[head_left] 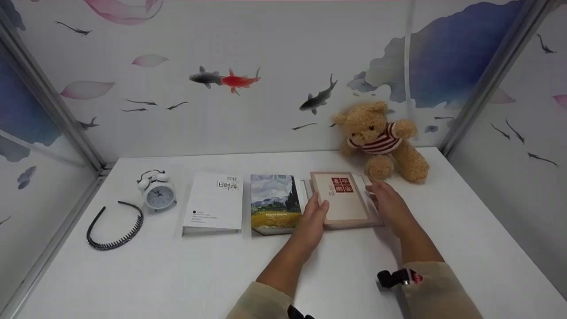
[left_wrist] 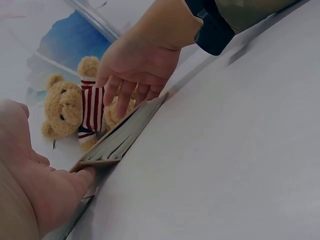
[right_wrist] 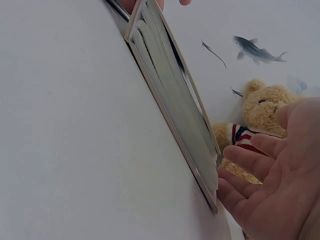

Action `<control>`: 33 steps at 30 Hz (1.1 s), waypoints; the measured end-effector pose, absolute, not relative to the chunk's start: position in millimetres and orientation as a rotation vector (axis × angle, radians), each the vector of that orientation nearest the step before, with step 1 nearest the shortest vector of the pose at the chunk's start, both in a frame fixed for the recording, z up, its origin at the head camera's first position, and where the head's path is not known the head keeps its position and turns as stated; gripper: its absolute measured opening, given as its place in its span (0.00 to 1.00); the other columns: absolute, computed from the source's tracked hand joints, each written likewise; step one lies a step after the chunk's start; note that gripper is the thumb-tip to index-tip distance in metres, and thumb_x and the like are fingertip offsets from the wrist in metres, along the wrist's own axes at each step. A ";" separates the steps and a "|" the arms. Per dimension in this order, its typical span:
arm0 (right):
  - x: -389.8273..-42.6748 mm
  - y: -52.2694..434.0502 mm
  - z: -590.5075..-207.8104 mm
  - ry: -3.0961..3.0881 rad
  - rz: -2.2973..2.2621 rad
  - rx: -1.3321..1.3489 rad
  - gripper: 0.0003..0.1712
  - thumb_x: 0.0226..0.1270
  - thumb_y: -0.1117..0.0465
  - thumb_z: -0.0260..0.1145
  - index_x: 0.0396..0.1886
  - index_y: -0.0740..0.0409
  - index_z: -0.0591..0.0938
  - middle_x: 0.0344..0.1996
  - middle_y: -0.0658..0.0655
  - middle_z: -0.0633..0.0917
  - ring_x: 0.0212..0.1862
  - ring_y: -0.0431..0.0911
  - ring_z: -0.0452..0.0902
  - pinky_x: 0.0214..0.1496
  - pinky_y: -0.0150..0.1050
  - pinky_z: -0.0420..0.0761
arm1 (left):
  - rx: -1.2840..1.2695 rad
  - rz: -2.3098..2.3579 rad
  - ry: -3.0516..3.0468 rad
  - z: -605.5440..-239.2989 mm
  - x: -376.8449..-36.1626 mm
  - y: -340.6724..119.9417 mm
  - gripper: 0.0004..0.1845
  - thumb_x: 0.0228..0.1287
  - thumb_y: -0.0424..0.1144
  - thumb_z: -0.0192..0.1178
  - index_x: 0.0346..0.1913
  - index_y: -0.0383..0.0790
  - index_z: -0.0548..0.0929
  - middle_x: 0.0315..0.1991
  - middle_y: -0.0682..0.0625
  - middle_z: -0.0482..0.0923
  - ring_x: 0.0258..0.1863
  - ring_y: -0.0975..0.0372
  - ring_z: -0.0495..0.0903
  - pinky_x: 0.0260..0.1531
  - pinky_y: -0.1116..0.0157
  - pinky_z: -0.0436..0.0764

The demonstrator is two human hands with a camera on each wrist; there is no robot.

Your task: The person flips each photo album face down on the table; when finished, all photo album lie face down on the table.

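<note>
A beige photo album with a dark red square of characters on its cover lies on the right half of the white table. My left hand touches its left, spine side, thumb near the lower corner. At the opposite edge is my right hand, its loosely bent fingers against the page side in the right wrist view. The album's pale page block shows between its covers there. Just left of my left hand lies an album with a painted landscape; the hand hides part of its right edge.
A teddy bear in a striped shirt sits behind the right hand, against the back wall. Farther left are a white album, a white twin-bell alarm clock and a black toothed headband. Printed wall panels enclose the table.
</note>
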State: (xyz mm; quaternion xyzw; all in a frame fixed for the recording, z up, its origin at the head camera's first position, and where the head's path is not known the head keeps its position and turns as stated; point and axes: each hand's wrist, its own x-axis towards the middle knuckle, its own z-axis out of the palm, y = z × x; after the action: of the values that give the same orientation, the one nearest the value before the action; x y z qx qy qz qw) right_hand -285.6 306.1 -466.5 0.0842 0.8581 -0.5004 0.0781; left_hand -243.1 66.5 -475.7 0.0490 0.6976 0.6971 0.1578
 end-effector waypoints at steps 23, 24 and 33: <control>-278.0 273.7 -460.0 2.385 -1.555 0.001 0.43 0.72 0.27 0.39 0.80 0.40 0.54 0.80 0.49 0.50 0.81 0.52 0.38 0.81 0.58 0.46 | 0.185 2.188 1.911 -470.6 -243.1 62.0 0.33 0.75 0.61 0.42 0.78 0.63 0.49 0.79 0.58 0.48 0.79 0.57 0.50 0.76 0.51 0.58; -277.6 272.6 -459.5 2.391 -1.549 0.004 0.44 0.71 0.26 0.40 0.79 0.40 0.55 0.80 0.50 0.50 0.81 0.52 0.38 0.80 0.59 0.46 | 0.178 2.204 1.910 -470.2 -243.7 61.7 0.33 0.75 0.60 0.42 0.78 0.63 0.50 0.79 0.57 0.49 0.79 0.56 0.51 0.75 0.50 0.60; -273.0 263.0 -442.0 2.351 -1.719 -0.129 0.42 0.74 0.31 0.45 0.77 0.50 0.60 0.75 0.56 0.66 0.79 0.55 0.50 0.78 0.64 0.51 | 0.241 2.374 1.789 -455.5 -243.8 60.4 0.30 0.78 0.55 0.40 0.78 0.56 0.52 0.78 0.57 0.53 0.76 0.58 0.58 0.75 0.53 0.63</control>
State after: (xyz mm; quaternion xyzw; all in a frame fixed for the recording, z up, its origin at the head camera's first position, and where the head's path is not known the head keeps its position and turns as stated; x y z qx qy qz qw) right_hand -273.0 263.0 -442.0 -0.0439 0.8012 -0.5860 0.1131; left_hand -243.8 60.4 -455.5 0.0806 0.5979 0.7935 0.0797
